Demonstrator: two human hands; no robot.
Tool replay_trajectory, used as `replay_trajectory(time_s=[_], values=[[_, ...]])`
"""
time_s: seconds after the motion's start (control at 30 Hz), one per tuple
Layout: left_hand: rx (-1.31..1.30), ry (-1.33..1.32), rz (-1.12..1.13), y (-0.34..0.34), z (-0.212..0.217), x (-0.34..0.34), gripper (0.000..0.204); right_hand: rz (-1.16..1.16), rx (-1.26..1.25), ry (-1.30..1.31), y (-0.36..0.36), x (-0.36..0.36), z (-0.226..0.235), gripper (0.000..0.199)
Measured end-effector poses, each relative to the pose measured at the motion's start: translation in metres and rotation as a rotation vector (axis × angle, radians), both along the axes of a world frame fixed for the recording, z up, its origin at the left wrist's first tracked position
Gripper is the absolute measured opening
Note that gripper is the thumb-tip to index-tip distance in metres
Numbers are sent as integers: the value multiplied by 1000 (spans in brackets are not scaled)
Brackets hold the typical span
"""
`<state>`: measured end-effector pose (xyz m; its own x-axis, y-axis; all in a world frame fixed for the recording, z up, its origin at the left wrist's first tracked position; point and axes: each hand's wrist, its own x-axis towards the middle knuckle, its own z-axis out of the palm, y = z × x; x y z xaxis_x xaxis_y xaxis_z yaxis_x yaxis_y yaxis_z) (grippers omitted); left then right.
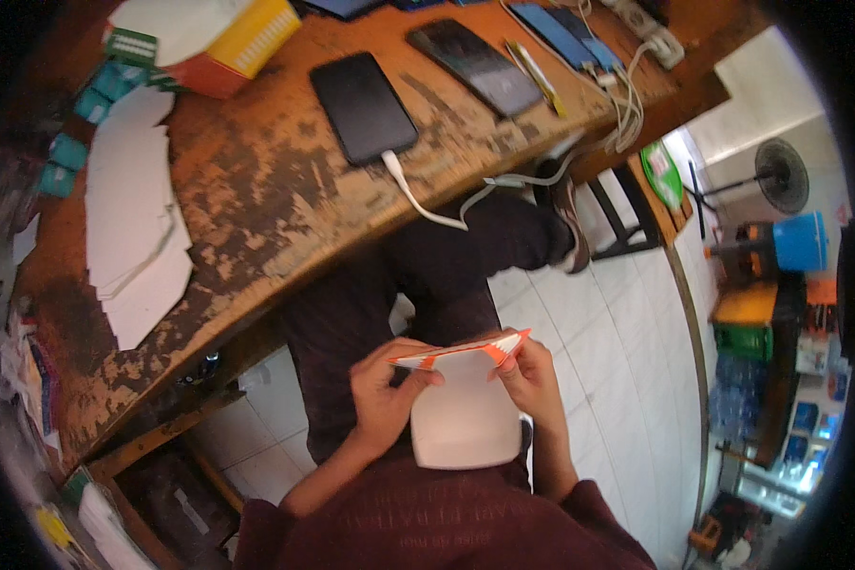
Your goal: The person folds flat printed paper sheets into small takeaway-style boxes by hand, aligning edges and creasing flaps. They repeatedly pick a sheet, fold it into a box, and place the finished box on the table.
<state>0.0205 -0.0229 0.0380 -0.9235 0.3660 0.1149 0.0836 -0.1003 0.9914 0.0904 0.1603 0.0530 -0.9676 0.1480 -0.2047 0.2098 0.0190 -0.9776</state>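
Over my lap I hold a paper box piece [467, 423], white on the inside, with orange and white patterned flaps along its far edge. My left hand [387, 389] grips its left corner, the thumb on the white side and the fingers behind. At the right corner my right hand [530, 375] pinches an orange-tipped flap between thumb and fingers. The far edge is partly folded, and its outer face is mostly hidden from me. A stack of white cut card sheets [138, 228] lies on the worn wooden table [256, 204] to the left.
Several phones lie on the table, among them a black phone [363, 107] on a white cable [411, 195] and a dark phone [473, 66]. A yellow pen [537, 78] is beside them. Folded yellow and red boxes [242, 57] stand at the far left. A fan [779, 177] is off to the right.
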Motion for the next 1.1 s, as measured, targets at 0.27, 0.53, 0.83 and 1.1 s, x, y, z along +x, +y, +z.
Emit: replay_trajectory(time_s=[0.27, 0.53, 0.83, 1.1], values=[[257, -443, -351, -10, 5, 8, 45, -145, 183, 793, -27, -39, 31, 25], [97, -182, 378, -15, 15, -10, 30, -150, -135, 340, -50, -67, 27, 32], [294, 178, 755, -20, 83, -72, 32, 283, 589, 544, -52, -96, 63, 132], [238, 438, 134, -33, 144, -144, 35, 62, 852, 713, -64, -177, 100, 122]])
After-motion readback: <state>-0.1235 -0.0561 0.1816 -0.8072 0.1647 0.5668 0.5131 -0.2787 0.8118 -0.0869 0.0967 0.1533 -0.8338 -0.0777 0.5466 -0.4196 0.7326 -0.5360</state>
